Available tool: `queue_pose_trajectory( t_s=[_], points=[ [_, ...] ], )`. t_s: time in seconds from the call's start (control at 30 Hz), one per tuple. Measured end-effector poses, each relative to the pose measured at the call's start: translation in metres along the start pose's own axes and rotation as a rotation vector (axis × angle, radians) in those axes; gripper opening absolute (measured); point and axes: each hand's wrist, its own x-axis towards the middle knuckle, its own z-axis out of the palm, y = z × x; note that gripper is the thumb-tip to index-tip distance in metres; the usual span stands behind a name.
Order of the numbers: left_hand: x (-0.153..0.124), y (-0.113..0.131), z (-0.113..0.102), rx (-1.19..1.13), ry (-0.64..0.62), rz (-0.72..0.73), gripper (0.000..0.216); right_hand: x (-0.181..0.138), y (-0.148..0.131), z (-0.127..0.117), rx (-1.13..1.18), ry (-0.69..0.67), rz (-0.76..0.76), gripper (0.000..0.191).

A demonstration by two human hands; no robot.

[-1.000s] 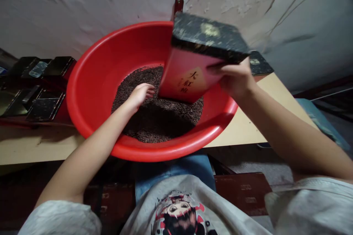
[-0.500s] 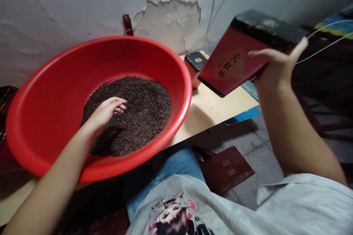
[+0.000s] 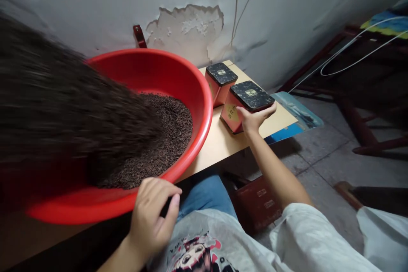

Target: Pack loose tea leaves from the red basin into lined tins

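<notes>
Red-sided nearer tin [image 3: 245,100] is gripped by the right hand [image 3: 256,120], well apart from the left hand [image 3: 153,214], seemingly unclenched.

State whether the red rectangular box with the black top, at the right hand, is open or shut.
Shut: the right hand grips the red box, and its black lid covers the whole top.

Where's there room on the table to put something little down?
There's bare tabletop between the red basin and the front tin, down to the near edge. A smaller patch lies right of that tin, by the table's end. It's crowded where the back tin stands close to the front one, which the right hand grips.
</notes>
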Motion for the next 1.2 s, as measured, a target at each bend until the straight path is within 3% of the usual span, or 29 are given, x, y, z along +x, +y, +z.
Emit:
queue_pose_trajectory(
  t_s=[0.1,0.27,0.77,1.0,1.1,1.2],
  points=[
    [-0.013,-0.006,0.014,0.044,0.144,0.082,0.015,-0.007,0.002,0.008,0.013,0.004,0.017,0.109],
    [-0.017,-0.019,0.011,0.192,0.244,0.064,0.014,-0.011,0.014,0.022,0.025,0.006,-0.008,0.111],
    [-0.013,-0.017,0.010,0.172,0.268,-0.136,0.012,-0.002,0.030,0.041,-0.020,-0.079,-0.075,0.110],
    [-0.009,-0.016,0.010,0.163,0.261,-0.192,0.013,-0.007,0.030,0.037,0.011,-0.124,-0.090,0.111],
    [-0.012,-0.013,0.013,0.126,0.293,-0.184,0.013,-0.008,0.031,0.031,-0.035,-0.216,0.000,0.117],
    [-0.028,-0.015,0.016,0.046,0.426,-0.135,0.014,-0.029,0.037,0.017,-0.124,-0.336,0.216,0.116]
  ],
)
